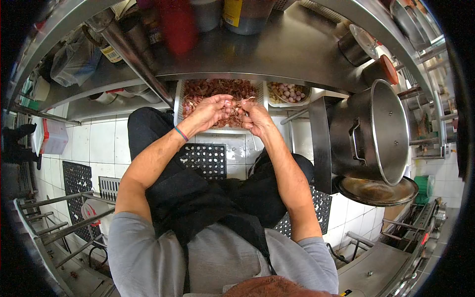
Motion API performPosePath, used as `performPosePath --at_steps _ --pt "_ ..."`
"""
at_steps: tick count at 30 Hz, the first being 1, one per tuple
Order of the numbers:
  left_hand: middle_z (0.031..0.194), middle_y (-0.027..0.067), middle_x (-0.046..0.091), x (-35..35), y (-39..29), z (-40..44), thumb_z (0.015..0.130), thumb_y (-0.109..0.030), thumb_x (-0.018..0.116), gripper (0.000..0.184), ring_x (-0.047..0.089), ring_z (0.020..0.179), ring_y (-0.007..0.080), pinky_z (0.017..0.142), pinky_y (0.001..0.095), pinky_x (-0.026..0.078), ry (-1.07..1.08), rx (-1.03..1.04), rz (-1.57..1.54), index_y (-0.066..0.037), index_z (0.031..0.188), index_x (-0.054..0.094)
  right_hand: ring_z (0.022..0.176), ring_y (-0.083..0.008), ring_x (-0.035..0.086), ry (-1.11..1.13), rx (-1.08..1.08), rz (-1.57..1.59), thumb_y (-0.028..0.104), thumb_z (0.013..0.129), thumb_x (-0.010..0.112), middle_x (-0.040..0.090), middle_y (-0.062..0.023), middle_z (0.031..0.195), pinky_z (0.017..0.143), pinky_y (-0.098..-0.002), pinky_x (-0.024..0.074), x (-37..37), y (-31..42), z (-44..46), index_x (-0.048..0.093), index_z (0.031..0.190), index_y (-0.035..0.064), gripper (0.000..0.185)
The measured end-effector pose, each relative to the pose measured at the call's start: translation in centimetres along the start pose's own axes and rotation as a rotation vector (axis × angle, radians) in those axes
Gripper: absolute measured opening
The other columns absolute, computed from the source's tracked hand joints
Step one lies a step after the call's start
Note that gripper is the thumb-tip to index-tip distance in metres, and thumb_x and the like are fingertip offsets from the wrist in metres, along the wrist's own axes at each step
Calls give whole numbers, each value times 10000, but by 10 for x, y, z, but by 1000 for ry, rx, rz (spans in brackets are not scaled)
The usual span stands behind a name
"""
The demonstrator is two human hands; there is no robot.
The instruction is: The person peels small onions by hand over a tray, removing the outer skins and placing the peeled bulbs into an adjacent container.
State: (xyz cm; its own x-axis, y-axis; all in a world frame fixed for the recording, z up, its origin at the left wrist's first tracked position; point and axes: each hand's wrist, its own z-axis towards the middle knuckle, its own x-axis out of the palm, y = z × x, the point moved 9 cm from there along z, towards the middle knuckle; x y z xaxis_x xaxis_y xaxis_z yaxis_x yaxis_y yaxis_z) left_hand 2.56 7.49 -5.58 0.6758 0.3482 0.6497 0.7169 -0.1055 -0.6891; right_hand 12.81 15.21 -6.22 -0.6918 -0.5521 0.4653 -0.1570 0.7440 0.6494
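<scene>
A white crate (261,94) full of reddish-brown, papery pieces that look like onion or shallot skins stands under the steel counter. Above its contents are both hands, close together. My left hand (213,111), with a coloured band on the wrist, has its fingers curled around something too small to make out. Facing it, my right hand (253,118) pinches something small with pale, stringy ends; the fingers partly hide it. Right of the crate, a smaller container (271,103) holds several pale, peeled bulbs (292,92).
A steel counter (282,54) runs across the front, with containers on it. At the right stand a large steel pot (366,131) and a round lid (378,191). Black perforated mats (208,154) lie on the white tiled floor. Metal racks (64,222) flank the lower left.
</scene>
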Motion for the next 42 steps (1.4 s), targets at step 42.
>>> performPosePath --at_steps 42 --pt "1145 128 543 -10 -2 -1 971 -58 464 250 576 975 192 886 300 516 -88 47 -107 36 1204 459 831 -126 552 86 -483 -654 107 949 529 622 -89 902 725 -299 450 46 14 -9 446 1164 23 245"
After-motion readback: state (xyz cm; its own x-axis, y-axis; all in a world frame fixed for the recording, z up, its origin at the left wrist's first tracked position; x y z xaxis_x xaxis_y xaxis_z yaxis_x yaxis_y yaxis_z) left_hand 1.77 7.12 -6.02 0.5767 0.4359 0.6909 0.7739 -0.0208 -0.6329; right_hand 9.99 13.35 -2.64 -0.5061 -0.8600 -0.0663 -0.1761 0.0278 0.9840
